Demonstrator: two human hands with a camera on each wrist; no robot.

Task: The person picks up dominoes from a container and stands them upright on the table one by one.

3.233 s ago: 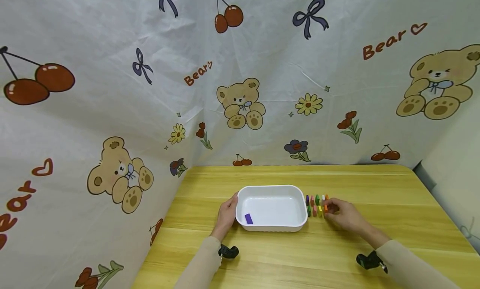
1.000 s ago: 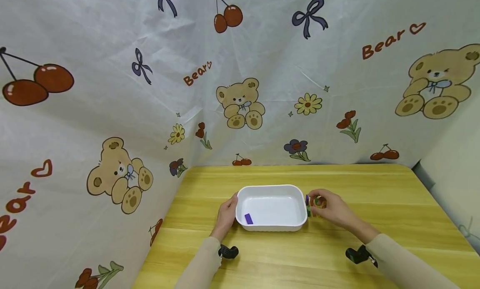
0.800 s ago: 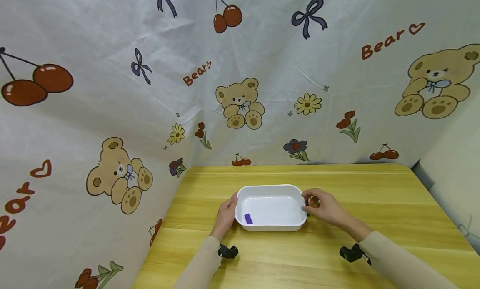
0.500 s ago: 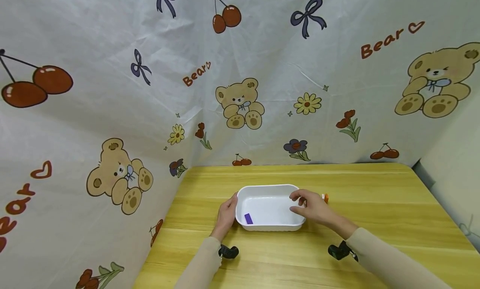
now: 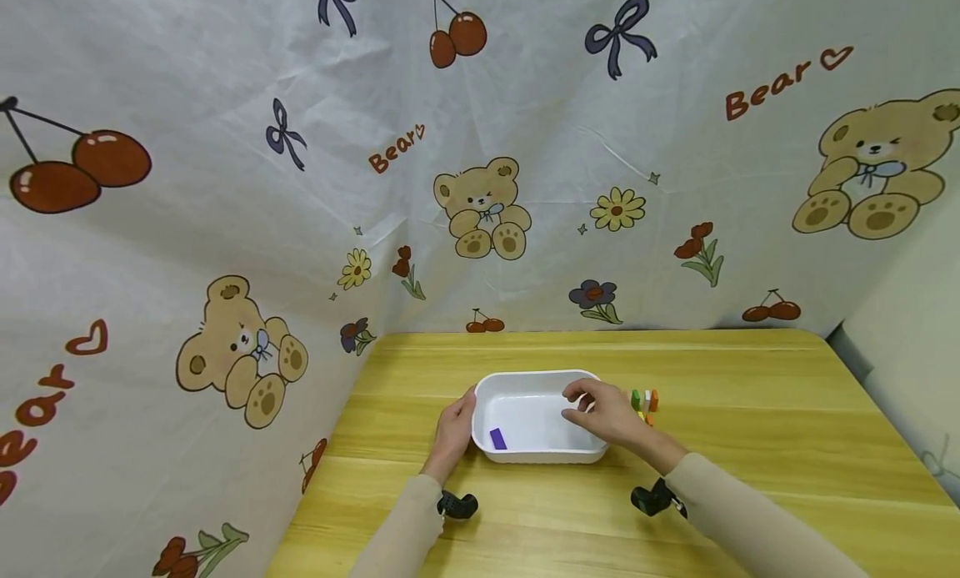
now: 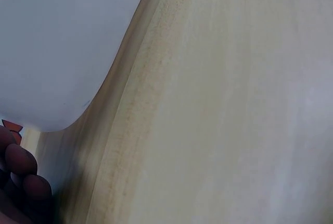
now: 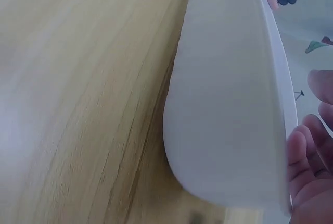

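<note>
A white rectangular tray (image 5: 543,457) stands on the table, with one purple block (image 5: 498,439) lying flat in its front left corner. My left hand (image 5: 452,432) holds the tray's left end; the left wrist view shows its curled fingers (image 6: 23,164) beside the tray's corner. Over the tray's right part hovers my right hand (image 5: 609,413). Its thumb and forefinger are apart, loosely bent, and no block shows between them. In the right wrist view its fingertips (image 7: 297,146) overlap the tray's rim. Right of the tray stand small blocks: green (image 5: 635,399), white (image 5: 647,400) and orange (image 5: 655,399).
The wooden tabletop (image 5: 555,520) carries everything. A white cloth (image 5: 525,294) printed with bears and cherries hangs behind and to the left. More blocks, yellow and orange among them, show partly behind my right hand. Each wrist wears a black camera (image 5: 457,505).
My right hand has moved left from the right end of the block rows, past the tray's rim, to above the tray. My left hand, the tray and the purple block stay put.
</note>
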